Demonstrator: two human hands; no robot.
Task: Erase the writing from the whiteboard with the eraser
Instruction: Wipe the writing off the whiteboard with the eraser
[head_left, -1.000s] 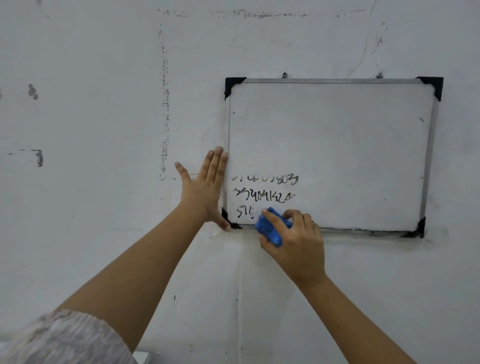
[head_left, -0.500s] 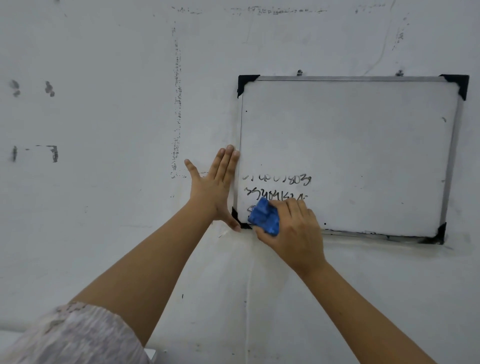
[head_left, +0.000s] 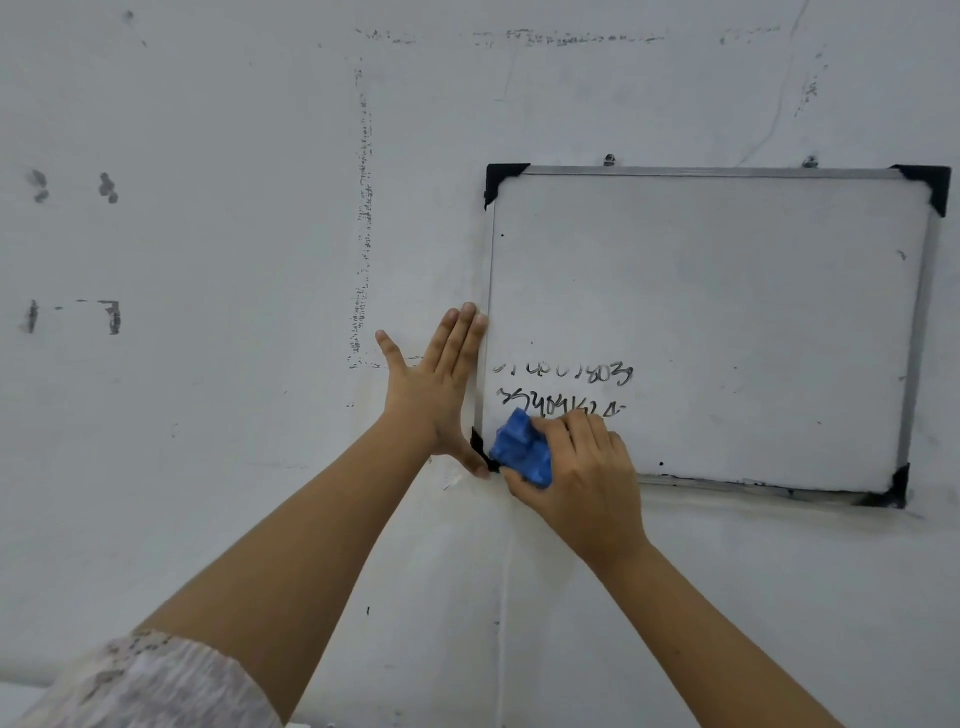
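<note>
Right hand (head_left: 582, 483) grips blue eraser (head_left: 522, 449), pressed on the board (head_left: 727, 312) at its lower-left corner. Writing (head_left: 563, 387), two smeared lines, sits just above the knuckles. Left hand (head_left: 436, 395) is flat, fingers straight, on the wall (head_left: 208, 415) beside the frame edge, thumb touching the black corner cap, just left of the eraser.
</note>
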